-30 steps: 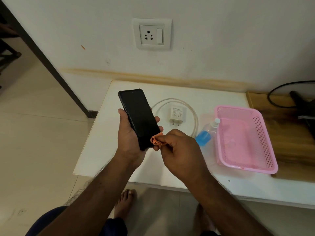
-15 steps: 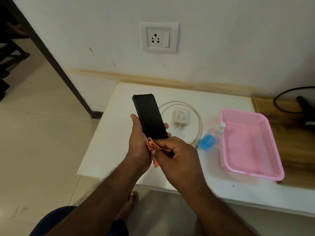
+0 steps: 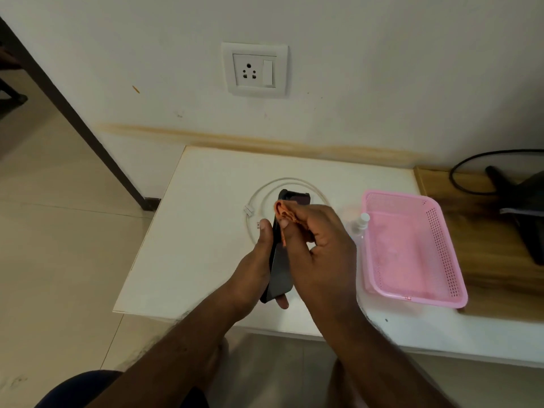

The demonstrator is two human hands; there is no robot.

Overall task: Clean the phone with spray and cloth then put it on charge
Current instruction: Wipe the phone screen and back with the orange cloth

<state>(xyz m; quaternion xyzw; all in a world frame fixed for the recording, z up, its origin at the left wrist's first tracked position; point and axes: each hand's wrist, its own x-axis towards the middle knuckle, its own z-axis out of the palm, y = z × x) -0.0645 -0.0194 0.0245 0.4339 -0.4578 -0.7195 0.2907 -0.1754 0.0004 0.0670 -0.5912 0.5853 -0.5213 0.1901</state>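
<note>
My left hand [image 3: 255,267] grips a black phone [image 3: 281,275] from below, above the white table [image 3: 191,245]. My right hand [image 3: 319,248] presses a bunched orange cloth [image 3: 284,212] against the upper part of the phone's screen. A white charging cable [image 3: 256,207] lies coiled on the table behind the phone; the charger plug is hidden by my hands. The spray bottle [image 3: 361,222], clear with a white cap, stands just right of my right hand, mostly hidden. A white wall socket [image 3: 254,70] with a switch sits above the table.
A pink plastic basket [image 3: 412,251] sits on the table at the right. Past it, a wooden surface [image 3: 485,260] holds a black object with a black cable. A dark door frame [image 3: 73,113] runs down the left. Tiled floor surrounds the table.
My right hand slid the cloth from the phone's lower end up to its top. The phone now lies lower and flatter over the coiled cable.
</note>
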